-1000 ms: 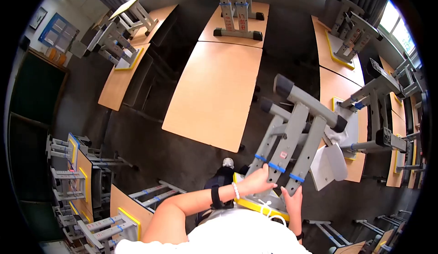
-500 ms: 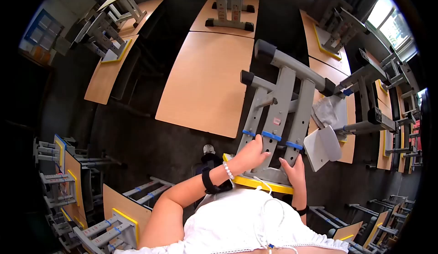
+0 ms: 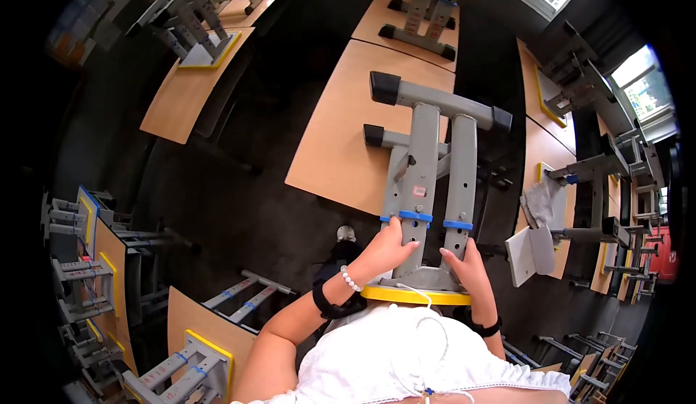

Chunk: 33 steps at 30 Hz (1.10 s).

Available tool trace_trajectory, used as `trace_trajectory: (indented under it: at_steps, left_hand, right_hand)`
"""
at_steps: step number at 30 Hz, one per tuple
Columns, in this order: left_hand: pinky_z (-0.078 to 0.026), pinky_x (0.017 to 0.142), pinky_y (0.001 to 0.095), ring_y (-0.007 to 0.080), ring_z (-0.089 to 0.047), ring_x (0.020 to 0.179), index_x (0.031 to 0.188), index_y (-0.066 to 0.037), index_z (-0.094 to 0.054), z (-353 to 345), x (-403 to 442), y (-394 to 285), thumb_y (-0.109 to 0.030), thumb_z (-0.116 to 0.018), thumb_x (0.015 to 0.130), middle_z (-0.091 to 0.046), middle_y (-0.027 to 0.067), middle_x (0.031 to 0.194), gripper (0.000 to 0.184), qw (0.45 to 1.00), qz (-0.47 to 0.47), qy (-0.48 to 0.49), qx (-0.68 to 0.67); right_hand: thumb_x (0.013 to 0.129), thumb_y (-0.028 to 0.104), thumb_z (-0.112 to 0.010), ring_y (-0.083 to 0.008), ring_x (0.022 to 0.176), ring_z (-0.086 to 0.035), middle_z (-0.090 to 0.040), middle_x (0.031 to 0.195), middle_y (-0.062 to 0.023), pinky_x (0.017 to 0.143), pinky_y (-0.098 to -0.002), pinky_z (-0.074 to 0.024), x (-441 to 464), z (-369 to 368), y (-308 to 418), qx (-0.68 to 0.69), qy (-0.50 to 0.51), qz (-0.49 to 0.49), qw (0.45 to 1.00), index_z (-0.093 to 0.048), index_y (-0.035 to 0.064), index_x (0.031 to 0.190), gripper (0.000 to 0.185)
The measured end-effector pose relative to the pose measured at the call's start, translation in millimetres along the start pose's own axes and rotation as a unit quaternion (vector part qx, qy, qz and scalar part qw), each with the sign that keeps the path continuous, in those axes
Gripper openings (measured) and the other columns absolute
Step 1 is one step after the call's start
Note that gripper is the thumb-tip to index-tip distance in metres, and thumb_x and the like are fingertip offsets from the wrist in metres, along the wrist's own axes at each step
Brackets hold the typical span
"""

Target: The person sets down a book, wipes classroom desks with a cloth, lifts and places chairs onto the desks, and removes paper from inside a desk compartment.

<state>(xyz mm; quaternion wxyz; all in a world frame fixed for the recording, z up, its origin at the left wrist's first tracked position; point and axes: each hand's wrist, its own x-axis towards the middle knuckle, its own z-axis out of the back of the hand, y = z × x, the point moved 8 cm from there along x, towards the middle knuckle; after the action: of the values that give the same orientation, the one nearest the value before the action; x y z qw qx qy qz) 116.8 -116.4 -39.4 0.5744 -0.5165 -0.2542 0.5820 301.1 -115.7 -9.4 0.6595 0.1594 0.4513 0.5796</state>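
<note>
Swung left, the upturned stool [image 3: 423, 154] now sits before the worktop [image 3: 348, 121], left hand [image 3: 388, 250] and right hand [image 3: 471, 265] gripping its legs [image 3: 462, 179].

We look through a single camera worn on the head, set above and behind both hands, facing forward and steeply down. The left hand [image 3: 386, 248] and right hand [image 3: 471, 268] lie near the lens, below and right of the view's middle, with the white top [image 3: 402, 342] nearer to us below them. Beyond the hands we look past an upturned stool [image 3: 423, 150] to a desk [image 3: 344, 114], and, well beyond and right of the right hand, to a window [image 3: 641, 85]; our wide lens bends straight edges around them
</note>
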Motion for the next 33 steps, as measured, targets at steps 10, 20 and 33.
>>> trace_trajectory:
  at_steps: [10,20,33]
  left_hand:
    - [-0.045,0.079,0.0349,0.0323,-0.058,0.093,0.111,0.005,-0.045,72,14,0,-0.027,-0.063,0.079,-0.059,0.0214,0.099,0.049,0.994,-0.042,0.010,-0.104]
    - [-0.042,0.076,0.0248,0.0104,-0.047,0.086,0.115,0.002,-0.046,73,41,16,-0.022,-0.056,0.087,-0.054,0.0058,0.099,0.038,0.988,-0.007,0.054,-0.144]
    - [-0.045,0.079,0.0249,0.0131,-0.056,0.092,0.120,0.000,-0.046,103,36,22,-0.032,-0.047,0.091,-0.058,0.0068,0.103,0.043,0.973,0.028,0.207,-0.094]
  right_hand:
    - [0.074,0.026,-0.069,-0.0266,0.096,-0.057,-0.058,0.101,-0.0223,0.084,-0.0320,-0.0436,36,-47,28,0.039,0.021,0.029,0.999,-0.043,-0.0084,0.105,0.053]
    - [0.073,0.026,-0.070,-0.0275,0.094,-0.058,-0.058,0.099,-0.0219,0.082,-0.0315,-0.0444,56,-48,43,0.028,-0.004,0.045,0.999,-0.044,-0.0085,0.106,0.054]
    - [0.082,0.027,-0.062,-0.0147,0.076,-0.058,-0.062,0.082,-0.0104,0.070,-0.0254,-0.0467,72,-26,14,0.089,0.083,0.055,0.991,-0.055,-0.0053,0.100,0.038]
